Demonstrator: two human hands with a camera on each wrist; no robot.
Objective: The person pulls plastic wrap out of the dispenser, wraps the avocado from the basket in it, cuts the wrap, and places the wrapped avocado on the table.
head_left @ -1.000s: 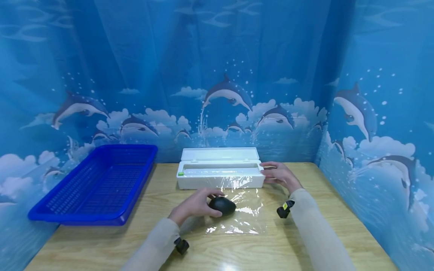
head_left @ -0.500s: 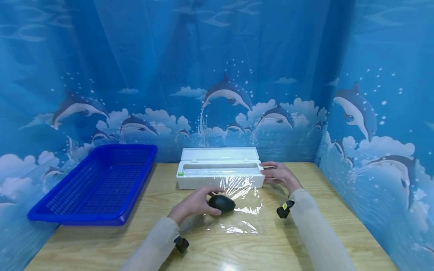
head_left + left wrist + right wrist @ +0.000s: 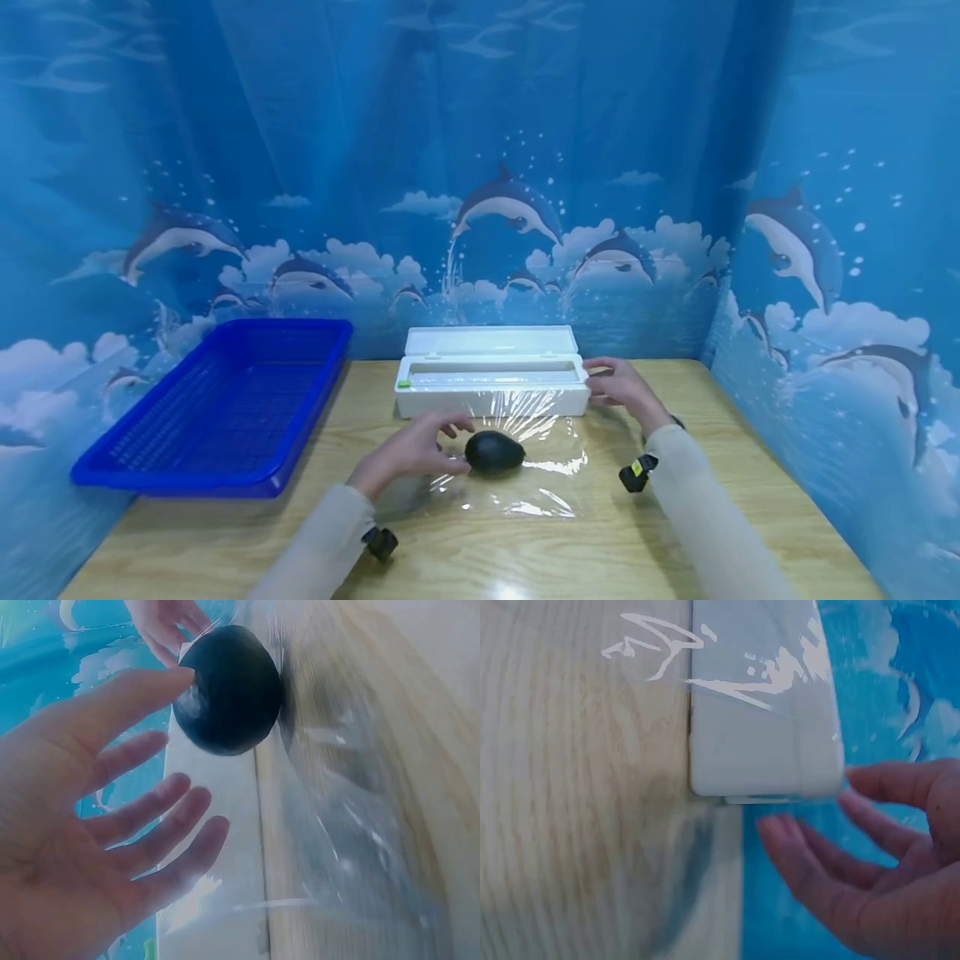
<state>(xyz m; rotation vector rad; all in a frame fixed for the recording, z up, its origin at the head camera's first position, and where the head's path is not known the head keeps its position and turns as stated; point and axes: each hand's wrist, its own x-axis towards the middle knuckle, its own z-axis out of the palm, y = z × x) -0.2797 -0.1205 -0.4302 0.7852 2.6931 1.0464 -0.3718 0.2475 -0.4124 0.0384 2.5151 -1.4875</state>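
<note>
A dark, egg-shaped avocado lies on a clear sheet of cling film over the table. Just left of it my left hand is spread, thumb and fingers off the fruit. In the left wrist view the thumb overlaps the edge of the avocado, and the other fingers hold nothing. The film runs from a white cling film box with its lid raised at the back. At the box's right end, my right hand rests with loosely bent fingers, fingertips right at the corner of the box.
A blue plastic basket stands on the left of the wooden table. A small green slider sits at the box's left end. Behind the table hangs a blue dolphin-print curtain.
My left hand has let go of the avocado and drawn back left. The avocado stays on the film. My right hand remains at the box's end, and the head view has shifted slightly.
</note>
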